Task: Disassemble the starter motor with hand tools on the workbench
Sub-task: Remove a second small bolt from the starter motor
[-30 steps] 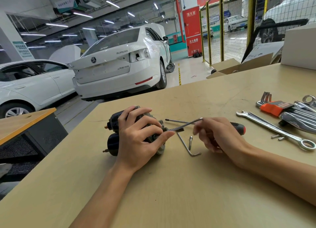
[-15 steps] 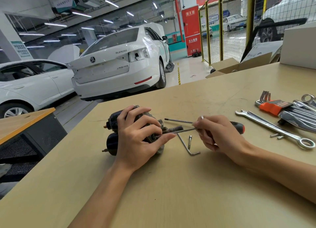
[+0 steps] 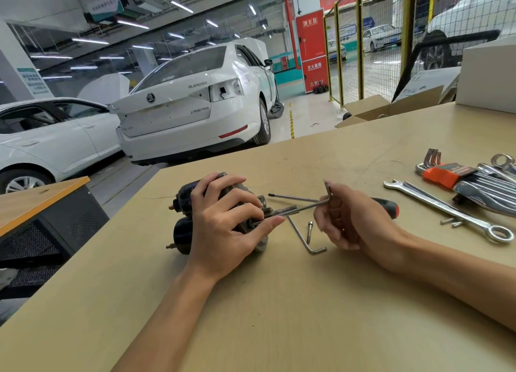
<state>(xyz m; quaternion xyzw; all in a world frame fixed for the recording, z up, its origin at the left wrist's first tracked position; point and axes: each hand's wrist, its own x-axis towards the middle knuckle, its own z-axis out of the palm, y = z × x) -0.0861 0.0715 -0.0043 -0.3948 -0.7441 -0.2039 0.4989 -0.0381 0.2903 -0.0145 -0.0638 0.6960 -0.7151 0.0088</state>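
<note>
**Hex key in the starter, both hands on the job**

Starter motor [image 3: 192, 218] lies on its side on the workbench [image 3: 279, 316], approx centre of view, a bit toward 9 o'clock. Left hand [image 3: 223, 226] is draped over the top of it w/ fingers curled round the housing; index finger stretched out toward 3 o'clock, lying along the tool shaft where it enters the motor end.

Right hand [image 3: 354, 218] sits just at 3 o'clock of the motor. It has the L-shaped hex key [image 3: 307, 205] at its bend: short leg sticks up toward 12 o'clock past the fingertips, long leg runs toward 9 o'clock into the motor's end face. Fingers are loosely curled, thumb and forefinger pinching the key near the elbow; rest of the fingers hang below, holding nothing.

Loose on the bench between the hands, toward 6 o'clock of the held key: a 2nd hex key [image 3: 303, 239] lying flat and a small bolt [image 3: 309, 229] beside it. A screwdriver [image 3: 293, 197] lies behind, its black/red handle mostly hidden by the right hand.

At 3 o'clock, well apart: a long combination wrench [image 3: 446, 209], two tiny bits by its shaft, an orange hex key holder [image 3: 444, 173] and a pile of more wrenches [image 3: 491, 184] at the frame edge.

At 12 o'clock, beyond the bench: white car [image 3: 195, 101], boot toward camera.
</note>
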